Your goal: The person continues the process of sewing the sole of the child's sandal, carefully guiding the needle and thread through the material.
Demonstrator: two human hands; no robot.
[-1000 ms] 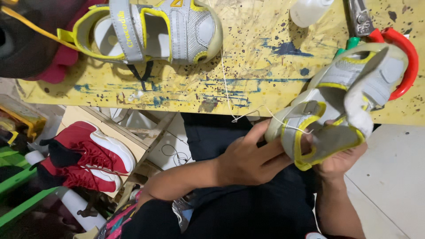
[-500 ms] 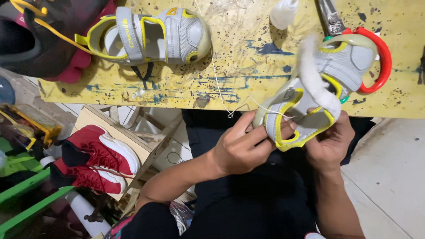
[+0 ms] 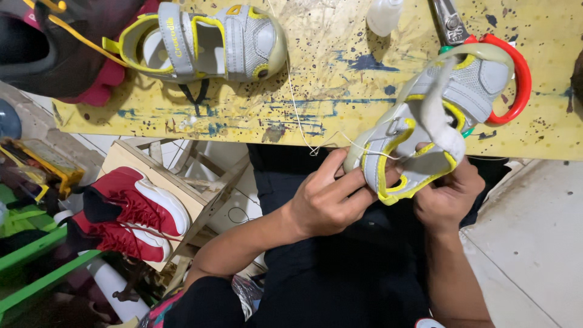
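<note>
A grey sandal with yellow trim (image 3: 425, 121) is held sole-up over my lap, its toe resting on the yellow table edge (image 3: 243, 118). My left hand (image 3: 331, 200) pinches its heel end, thumb and fingers on the rim, where a white thread (image 3: 303, 130) runs off across the table. From below on the right, my right hand (image 3: 449, 197) grips the sandal's heel strap. The matching sandal (image 3: 206, 42) lies on its side on the table at the upper left.
Red-handled scissors (image 3: 513, 79) lie under the held sandal's toe. A clear bottle (image 3: 385, 15) stands at the table's far edge, a dark shoe with a yellow lace (image 3: 54, 42) at far left. Red sneakers (image 3: 130, 209) sit on a wooden rack below.
The held sandal has swung lower and turned, heel end now toward my left hand. The view has shifted slightly, bringing the table closer.
</note>
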